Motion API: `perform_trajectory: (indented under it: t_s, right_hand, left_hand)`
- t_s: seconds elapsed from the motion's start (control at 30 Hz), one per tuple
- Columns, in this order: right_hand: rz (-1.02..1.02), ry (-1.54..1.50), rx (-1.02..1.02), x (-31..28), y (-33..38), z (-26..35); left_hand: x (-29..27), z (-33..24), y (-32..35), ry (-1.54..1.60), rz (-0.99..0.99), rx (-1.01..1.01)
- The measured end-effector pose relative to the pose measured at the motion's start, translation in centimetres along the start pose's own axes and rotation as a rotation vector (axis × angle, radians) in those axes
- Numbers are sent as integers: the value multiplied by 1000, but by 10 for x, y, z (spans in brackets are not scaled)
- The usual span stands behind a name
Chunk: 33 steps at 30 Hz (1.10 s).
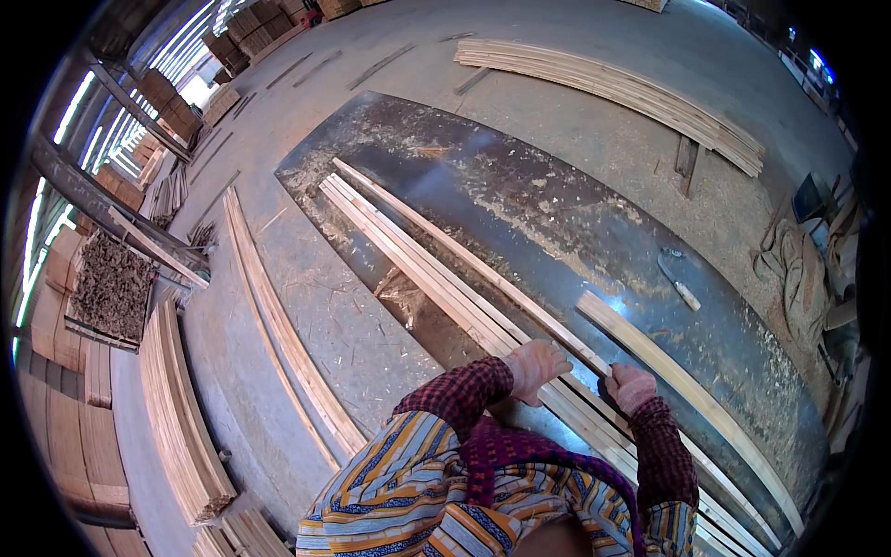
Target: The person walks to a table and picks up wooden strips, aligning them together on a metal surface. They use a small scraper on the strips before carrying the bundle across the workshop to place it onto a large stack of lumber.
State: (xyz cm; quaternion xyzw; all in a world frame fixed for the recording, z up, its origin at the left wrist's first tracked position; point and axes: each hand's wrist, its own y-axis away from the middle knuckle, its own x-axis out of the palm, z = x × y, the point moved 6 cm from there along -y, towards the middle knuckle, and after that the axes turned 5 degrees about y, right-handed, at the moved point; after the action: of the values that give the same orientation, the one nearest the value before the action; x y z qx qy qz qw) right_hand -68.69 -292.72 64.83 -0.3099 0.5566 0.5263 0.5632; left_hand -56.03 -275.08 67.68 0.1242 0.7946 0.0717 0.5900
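A dark, smooth-topped table [548, 218] lies before me, strewn with wood shavings. Several long pale wooden strips [422, 274] lie side by side along its near side. My left hand [536, 369], in a pale glove, rests across these strips with its fingers stretched out. One separate wooden strip [483, 265] runs just beyond the bundle. My right hand [633, 385], gloved too, is closed around that strip. A small dark object shows beside its fingers, too hidden to name. Farther right lies a wider wooden board [687, 390]. A curved tool with a light handle [684, 290] lies beyond it.
More strips [269, 306] lie on the floor at left, near a stacked pile of boards [176, 418]. A bundle of long strips [603, 88] rests on supports beyond the table. A crate of scraps [109, 283] stands far left; brown cloth [794, 278] hangs at right.
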Motion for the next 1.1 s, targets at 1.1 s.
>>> perform_trajectory:
  t_s: [1.1]
  right_hand:
    - [-416, -239, 730, -18, 180, -95]
  left_hand:
    - [-7, -37, -37, 34, -127, 56]
